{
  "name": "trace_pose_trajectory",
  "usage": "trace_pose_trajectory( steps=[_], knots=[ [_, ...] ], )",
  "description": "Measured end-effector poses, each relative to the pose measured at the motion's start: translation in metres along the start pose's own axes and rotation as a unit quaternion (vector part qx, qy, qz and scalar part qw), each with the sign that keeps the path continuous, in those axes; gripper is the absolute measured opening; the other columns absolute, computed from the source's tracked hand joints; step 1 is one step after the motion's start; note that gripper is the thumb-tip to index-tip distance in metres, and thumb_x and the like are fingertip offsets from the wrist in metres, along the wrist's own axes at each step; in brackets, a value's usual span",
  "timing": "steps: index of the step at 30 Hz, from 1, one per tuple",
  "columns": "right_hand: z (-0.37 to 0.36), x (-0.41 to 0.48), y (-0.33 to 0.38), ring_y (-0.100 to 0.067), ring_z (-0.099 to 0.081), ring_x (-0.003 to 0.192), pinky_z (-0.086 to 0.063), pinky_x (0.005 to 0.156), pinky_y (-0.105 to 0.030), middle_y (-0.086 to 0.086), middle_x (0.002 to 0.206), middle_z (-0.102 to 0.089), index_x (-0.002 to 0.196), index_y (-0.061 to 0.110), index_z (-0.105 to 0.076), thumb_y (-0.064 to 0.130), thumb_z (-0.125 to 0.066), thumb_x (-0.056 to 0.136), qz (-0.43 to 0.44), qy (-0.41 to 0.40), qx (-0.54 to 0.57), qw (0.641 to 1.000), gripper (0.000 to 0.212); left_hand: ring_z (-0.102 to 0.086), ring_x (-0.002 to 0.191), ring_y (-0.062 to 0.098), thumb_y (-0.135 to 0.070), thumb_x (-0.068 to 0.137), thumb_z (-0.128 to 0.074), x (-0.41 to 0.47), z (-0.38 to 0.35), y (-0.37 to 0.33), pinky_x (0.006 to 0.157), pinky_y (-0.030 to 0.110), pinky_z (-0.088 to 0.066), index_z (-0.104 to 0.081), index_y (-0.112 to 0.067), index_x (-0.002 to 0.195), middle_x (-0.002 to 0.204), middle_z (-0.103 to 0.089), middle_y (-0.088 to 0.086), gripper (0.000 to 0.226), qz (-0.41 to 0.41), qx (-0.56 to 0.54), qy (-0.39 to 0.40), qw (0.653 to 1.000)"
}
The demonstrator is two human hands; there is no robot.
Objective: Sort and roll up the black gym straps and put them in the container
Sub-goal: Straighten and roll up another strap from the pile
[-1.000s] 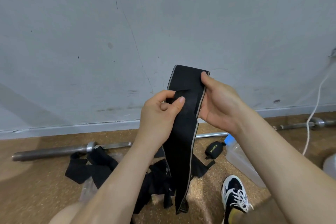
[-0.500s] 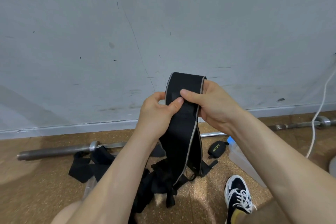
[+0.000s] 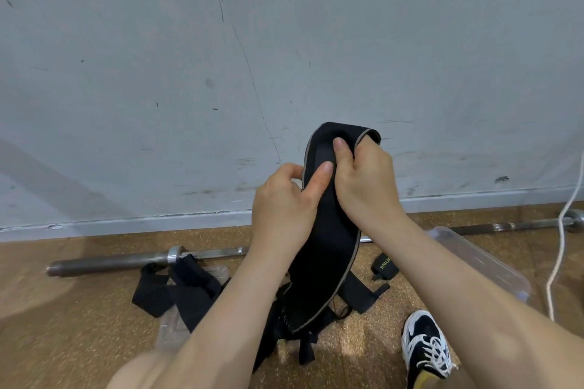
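Both hands, left (image 3: pixel 284 199) and right (image 3: pixel 363 177), pinch the black strap's (image 3: pixel 325 246) folded top, raised so its tail hangs free for rolling.

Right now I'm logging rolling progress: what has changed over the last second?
The top end of the strap, flat and upright a second ago, has been curled over into a loop by the right hand, whose thumb now presses it; the hanging tail has risen. The left hand still pinches it. Floor straps, barbell and container stayed put.
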State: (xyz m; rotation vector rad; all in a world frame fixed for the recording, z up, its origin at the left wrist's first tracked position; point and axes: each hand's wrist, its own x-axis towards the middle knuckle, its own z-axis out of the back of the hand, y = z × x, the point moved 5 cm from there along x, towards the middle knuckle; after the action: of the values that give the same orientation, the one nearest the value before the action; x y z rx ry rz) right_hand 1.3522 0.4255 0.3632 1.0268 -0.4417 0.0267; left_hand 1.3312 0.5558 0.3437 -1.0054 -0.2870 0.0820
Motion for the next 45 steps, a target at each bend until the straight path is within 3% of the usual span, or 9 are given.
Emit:
trace_pose_trajectory(
  steps=[3, 8, 15, 22, 26, 29, 32, 37, 45],
  knots=[
    [0.006, 0.003, 0.001, -0.028, -0.050, 0.068, -0.035, 0.062, -0.037, 0.001, 0.064, -0.046, 0.065, 0.020, -0.033, 0.033, -0.044, 0.103, -0.010, -0.028, -0.040, 0.999, 0.042, -0.042, 0.058, 0.009, -0.062, 0.084, -0.057, -0.003, 0.000, -0.002, 0.054, 0.023, -0.034, -0.046, -0.019, 0.067, 0.062, -0.045, -0.008, 0.048, -0.023, 0.003, 0.019, 1.000],
    [0.019, 0.012, -0.008, -0.022, -0.050, 0.064, -0.036, 0.061, -0.035, 0.003, 0.060, -0.049, 0.059, 0.019, -0.042, 0.045, -0.050, 0.098, -0.077, -0.064, 0.002, 0.995, 0.047, -0.066, 0.098, 0.003, -0.029, 0.093, -0.065, -0.021, -0.019, -0.008, 0.089, 0.032, -0.055, -0.059, -0.030, 0.112, 0.104, -0.070, -0.013, 0.019, 0.014, -0.164, 0.206, 0.965],
    [-0.001, 0.004, -0.021, -0.016, -0.067, 0.100, -0.054, 0.088, -0.034, 0.000, 0.108, -0.070, 0.116, 0.017, -0.062, 0.044, -0.048, 0.100, -0.148, 0.181, 0.132, 0.963, 0.034, -0.063, 0.109, 0.009, -0.011, 0.100, -0.052, -0.008, 0.000, -0.007, 0.100, 0.039, -0.052, -0.050, -0.026, 0.125, 0.119, -0.065, -0.007, 0.029, 0.068, -0.278, 0.010, 0.958],
    [-0.018, -0.010, -0.015, -0.017, -0.063, 0.106, -0.051, 0.095, -0.042, 0.002, 0.113, -0.069, 0.130, 0.021, -0.058, 0.014, -0.044, 0.102, -0.014, 0.188, 0.034, 0.981, 0.032, -0.072, 0.078, 0.013, -0.004, 0.099, -0.051, -0.003, 0.000, -0.005, 0.060, 0.025, -0.056, -0.053, -0.015, 0.123, 0.100, -0.071, 0.005, 0.026, 0.147, -0.487, 0.030, 0.861],
    [-0.009, -0.015, -0.004, -0.014, -0.052, 0.109, -0.044, 0.090, -0.027, 0.001, 0.121, -0.046, 0.148, 0.029, -0.036, 0.031, -0.056, 0.097, 0.053, 0.165, -0.088, 0.981, 0.055, -0.063, 0.070, 0.009, 0.001, 0.096, -0.050, 0.004, 0.011, 0.000, 0.051, 0.020, -0.047, -0.050, -0.020, 0.125, 0.095, -0.065, 0.001, 0.036, 0.102, -0.387, -0.037, 0.916],
    [-0.008, -0.028, 0.000, 0.013, -0.049, 0.114, -0.038, 0.088, -0.006, 0.016, 0.128, -0.050, 0.142, 0.035, -0.041, 0.028, -0.072, 0.086, -0.016, 0.336, 0.048, 0.941, 0.064, -0.054, 0.053, 0.006, 0.006, 0.093, -0.046, 0.004, 0.017, 0.000, 0.048, 0.020, -0.044, -0.041, -0.021, 0.133, 0.085, -0.058, 0.003, 0.049, 0.090, -0.341, -0.063, 0.934],
    [-0.017, -0.044, 0.000, 0.004, -0.052, 0.117, -0.042, 0.092, -0.012, 0.019, 0.134, -0.053, 0.151, 0.040, -0.026, 0.017, -0.067, 0.085, -0.002, 0.408, 0.017, 0.913, 0.081, -0.052, 0.043, 0.008, 0.005, 0.093, -0.048, 0.000, 0.011, -0.003, 0.052, 0.023, -0.051, -0.035, -0.021, 0.136, 0.081, -0.055, 0.007, 0.052, 0.113, -0.349, -0.004, 0.930],
    [-0.031, -0.046, -0.005, -0.009, -0.056, 0.074, -0.046, 0.069, -0.024, 0.010, 0.079, -0.059, 0.114, 0.024, -0.058, -0.005, -0.050, 0.085, -0.108, 0.319, 0.173, 0.926, 0.041, -0.061, 0.059, 0.011, 0.001, 0.092, -0.061, 0.004, 0.017, -0.007, 0.058, 0.024, -0.054, -0.042, -0.023, 0.136, 0.083, -0.055, 0.007, 0.054, 0.095, -0.389, 0.048, 0.915],
    [-0.030, -0.045, -0.010, -0.036, -0.069, 0.103, -0.054, 0.092, -0.047, -0.021, 0.112, -0.071, 0.115, 0.009, -0.070, 0.003, -0.051, 0.087, -0.253, 0.362, 0.379, 0.813, 0.034, -0.070, 0.073, 0.017, 0.004, 0.099, -0.044, 0.000, 0.013, -0.013, 0.063, 0.032, -0.060, -0.058, -0.017, 0.127, 0.110, -0.072, 0.005, 0.038, 0.082, -0.326, 0.113, 0.935]
  ],
)
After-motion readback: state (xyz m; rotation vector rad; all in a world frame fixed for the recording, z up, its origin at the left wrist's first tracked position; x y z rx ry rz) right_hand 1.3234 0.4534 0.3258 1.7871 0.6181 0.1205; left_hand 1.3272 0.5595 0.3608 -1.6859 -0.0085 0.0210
